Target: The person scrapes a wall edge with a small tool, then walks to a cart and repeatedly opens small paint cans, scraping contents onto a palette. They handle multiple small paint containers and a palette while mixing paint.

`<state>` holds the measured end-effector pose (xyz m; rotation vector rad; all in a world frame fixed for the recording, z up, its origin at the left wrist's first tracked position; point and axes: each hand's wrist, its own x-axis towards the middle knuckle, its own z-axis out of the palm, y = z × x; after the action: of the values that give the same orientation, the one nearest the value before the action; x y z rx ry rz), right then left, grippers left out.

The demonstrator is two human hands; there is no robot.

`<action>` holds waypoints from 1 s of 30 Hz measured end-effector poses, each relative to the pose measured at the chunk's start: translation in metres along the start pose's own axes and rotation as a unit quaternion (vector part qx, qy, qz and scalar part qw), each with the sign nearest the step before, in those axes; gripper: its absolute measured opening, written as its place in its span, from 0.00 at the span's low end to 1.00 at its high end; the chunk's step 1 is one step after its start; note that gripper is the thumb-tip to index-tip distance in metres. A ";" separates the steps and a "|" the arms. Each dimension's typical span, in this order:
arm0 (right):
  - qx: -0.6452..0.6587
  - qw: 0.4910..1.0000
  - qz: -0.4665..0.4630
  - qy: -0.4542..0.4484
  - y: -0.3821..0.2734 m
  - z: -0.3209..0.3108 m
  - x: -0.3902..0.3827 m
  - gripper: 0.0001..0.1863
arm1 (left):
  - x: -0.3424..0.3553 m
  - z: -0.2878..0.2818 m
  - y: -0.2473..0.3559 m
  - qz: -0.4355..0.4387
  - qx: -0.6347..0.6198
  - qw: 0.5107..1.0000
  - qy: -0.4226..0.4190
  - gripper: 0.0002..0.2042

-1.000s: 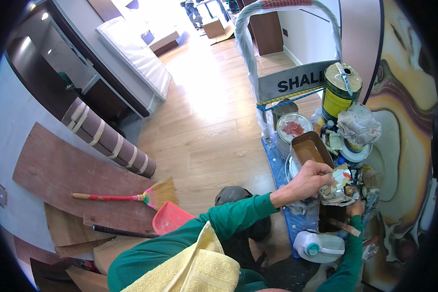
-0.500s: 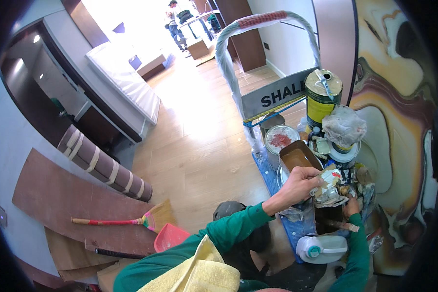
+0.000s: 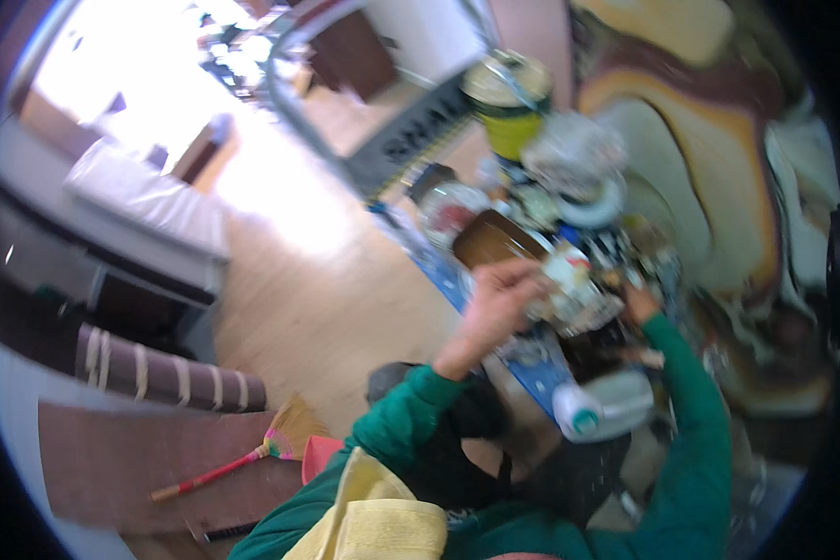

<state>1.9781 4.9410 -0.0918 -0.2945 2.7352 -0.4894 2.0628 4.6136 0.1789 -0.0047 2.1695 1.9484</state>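
The picture is motion-blurred. My left hand (image 3: pixel 499 297) is raised over a cluttered blue work surface (image 3: pixel 541 359) and closes around a small paint-smeared white container (image 3: pixel 569 275). My right hand (image 3: pixel 637 303) reaches in from the right and touches the same cluster of messy pots; what it grips is hidden. A brown rectangular tray (image 3: pixel 495 241) lies just beyond my left hand. Both arms wear green sleeves.
A yellow can (image 3: pixel 509 103), round tubs and a crumpled plastic bag (image 3: pixel 574 154) crowd the far end. A white jug with a teal cap (image 3: pixel 607 406) lies near me. A painted swirl wall (image 3: pixel 719 159) is on the right. A broom (image 3: pixel 243 457) lies on the wooden floor.
The view has swung and blurred as my head turned. My left hand has lifted slightly with the small container; my right hand stays at the pots.
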 end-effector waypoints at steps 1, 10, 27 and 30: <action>-0.021 1.000 -0.008 0.009 0.000 0.000 -0.001 0.49 | -0.001 0.000 0.000 -0.010 -0.010 1.000 0.005 0.11; 0.021 0.999 0.035 -0.011 -0.008 -0.005 0.006 0.22 | 0.001 0.010 -0.006 0.009 -0.079 0.997 0.023 0.11; 0.114 0.993 0.009 -0.038 -0.022 -0.055 -0.020 0.07 | 0.007 0.015 -0.007 0.003 -0.074 0.997 0.031 0.11; 0.159 0.986 -0.008 -0.043 -0.020 -0.061 -0.029 0.03 | 0.006 0.016 -0.008 0.000 -0.070 0.997 0.034 0.11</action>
<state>1.9847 4.9483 -0.0222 -0.2469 2.5223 -0.8828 2.0609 4.6289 0.1691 -0.0964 2.0679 2.1255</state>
